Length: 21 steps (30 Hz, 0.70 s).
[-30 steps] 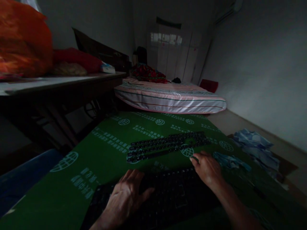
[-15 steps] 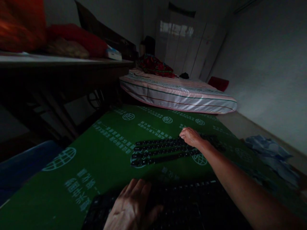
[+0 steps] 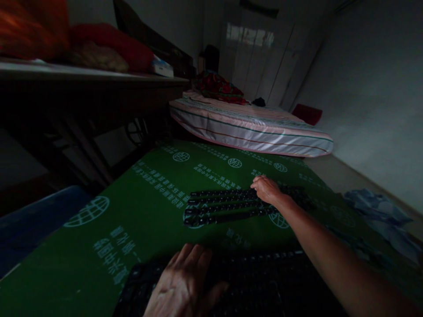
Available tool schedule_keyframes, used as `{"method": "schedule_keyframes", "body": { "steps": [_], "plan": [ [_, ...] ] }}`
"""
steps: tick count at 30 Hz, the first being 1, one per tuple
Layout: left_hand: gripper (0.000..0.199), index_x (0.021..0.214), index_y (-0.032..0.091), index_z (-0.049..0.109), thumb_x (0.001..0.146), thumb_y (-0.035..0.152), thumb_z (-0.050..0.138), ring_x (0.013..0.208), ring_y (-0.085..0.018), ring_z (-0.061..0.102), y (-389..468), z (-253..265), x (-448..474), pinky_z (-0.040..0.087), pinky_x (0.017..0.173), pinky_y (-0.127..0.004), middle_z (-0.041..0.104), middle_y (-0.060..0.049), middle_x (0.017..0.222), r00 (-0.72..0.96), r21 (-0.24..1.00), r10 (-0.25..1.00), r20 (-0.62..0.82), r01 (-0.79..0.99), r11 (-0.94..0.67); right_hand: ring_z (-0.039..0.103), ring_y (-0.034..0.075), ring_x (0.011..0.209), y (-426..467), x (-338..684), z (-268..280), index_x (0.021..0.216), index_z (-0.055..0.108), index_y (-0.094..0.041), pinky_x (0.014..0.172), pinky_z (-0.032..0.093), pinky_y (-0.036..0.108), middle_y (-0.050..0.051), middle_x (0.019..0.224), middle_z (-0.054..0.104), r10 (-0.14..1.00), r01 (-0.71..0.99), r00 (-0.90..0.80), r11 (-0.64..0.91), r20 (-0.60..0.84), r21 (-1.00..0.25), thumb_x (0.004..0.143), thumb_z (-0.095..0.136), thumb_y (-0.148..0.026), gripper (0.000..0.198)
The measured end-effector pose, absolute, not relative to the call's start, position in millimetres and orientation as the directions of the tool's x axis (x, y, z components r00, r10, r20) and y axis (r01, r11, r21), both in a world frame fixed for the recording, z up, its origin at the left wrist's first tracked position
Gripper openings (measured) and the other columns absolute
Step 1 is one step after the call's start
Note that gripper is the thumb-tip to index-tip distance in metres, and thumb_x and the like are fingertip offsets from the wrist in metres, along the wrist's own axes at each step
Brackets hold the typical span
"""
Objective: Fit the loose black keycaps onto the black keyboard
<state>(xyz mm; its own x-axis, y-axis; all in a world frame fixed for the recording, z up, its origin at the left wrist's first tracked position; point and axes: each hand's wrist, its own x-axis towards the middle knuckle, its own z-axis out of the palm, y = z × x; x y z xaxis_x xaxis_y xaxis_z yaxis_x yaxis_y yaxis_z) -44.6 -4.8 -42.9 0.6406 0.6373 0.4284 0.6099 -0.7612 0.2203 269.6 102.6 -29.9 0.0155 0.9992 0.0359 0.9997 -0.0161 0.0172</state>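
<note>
My left hand (image 3: 185, 279) lies palm down on the left part of a black keyboard (image 3: 244, 286), fingers stretched out and thumb apart. Farther out on the green board, small black keycaps (image 3: 218, 207) are laid out in several long rows. My right hand (image 3: 266, 189) is at the far row, its fingers pinched together among the keycaps. Whatever is between those fingertips is too small and dark to make out. The hand and forearm cover part of the rows' right end, where more dark keycaps (image 3: 297, 196) show.
The green printed board (image 3: 148, 229) ends near a bed with a striped mattress (image 3: 251, 127). On the left stand a table (image 3: 132, 79) with bags on it and a blue object (image 3: 42, 220) below. Crumpled blue cloth (image 3: 376, 207) lies at the right.
The view has shifted slightly, moving the scene a little to the right. Both hands keep nearly the same place: left on the keyboard, right at the far row of keycaps.
</note>
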Motion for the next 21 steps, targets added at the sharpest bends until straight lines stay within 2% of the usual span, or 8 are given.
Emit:
{"method": "schedule_keyframes", "body": {
  "steps": [6, 12, 21],
  "plan": [
    [0.030, 0.089, 0.022, 0.059, 0.078, 0.050, 0.057, 0.068, -0.020, 0.059, -5.3, -45.3, -44.8, 0.053, 0.057, -0.034, 0.062, -0.005, 0.078, 0.649, 0.182, 0.603, 0.463, 0.596, -0.782, 0.054, 0.017, 0.108, 107.5, 271.8, -35.1, 0.096, 0.072, -0.022, 0.092, 0.041, 0.026, 0.004, 0.116, 0.064, 0.998, 1.000, 0.023, -0.024, 0.065, 0.010, 0.081, 0.046, -0.009, 0.033],
    [0.024, 0.090, 0.019, 0.058, 0.077, 0.040, 0.061, 0.070, -0.019, 0.059, -6.1, -38.0, -42.0, 0.053, 0.060, -0.033, 0.062, -0.003, 0.080, 0.664, 0.189, 0.620, 0.418, 0.604, -0.775, 0.055, 0.018, 0.108, 115.6, 273.2, -37.3, 0.094, 0.073, -0.023, 0.092, 0.042, 0.026, 0.004, 0.115, 0.064, 0.996, 1.000, 0.031, -0.031, 0.079, 0.000, 0.081, 0.049, -0.011, 0.030],
    [0.032, 0.093, 0.017, 0.059, 0.076, 0.043, 0.062, 0.070, -0.021, 0.060, -6.5, -38.7, -43.4, 0.054, 0.061, -0.036, 0.063, -0.006, 0.082, 0.670, 0.167, 0.608, 0.426, 0.602, -0.781, 0.054, 0.019, 0.110, 121.3, 272.0, -29.6, 0.097, 0.071, -0.024, 0.095, 0.041, 0.029, 0.004, 0.114, 0.064, 0.997, 0.999, 0.035, -0.034, 0.071, -0.014, 0.080, 0.059, -0.018, 0.023]
  ]
}}
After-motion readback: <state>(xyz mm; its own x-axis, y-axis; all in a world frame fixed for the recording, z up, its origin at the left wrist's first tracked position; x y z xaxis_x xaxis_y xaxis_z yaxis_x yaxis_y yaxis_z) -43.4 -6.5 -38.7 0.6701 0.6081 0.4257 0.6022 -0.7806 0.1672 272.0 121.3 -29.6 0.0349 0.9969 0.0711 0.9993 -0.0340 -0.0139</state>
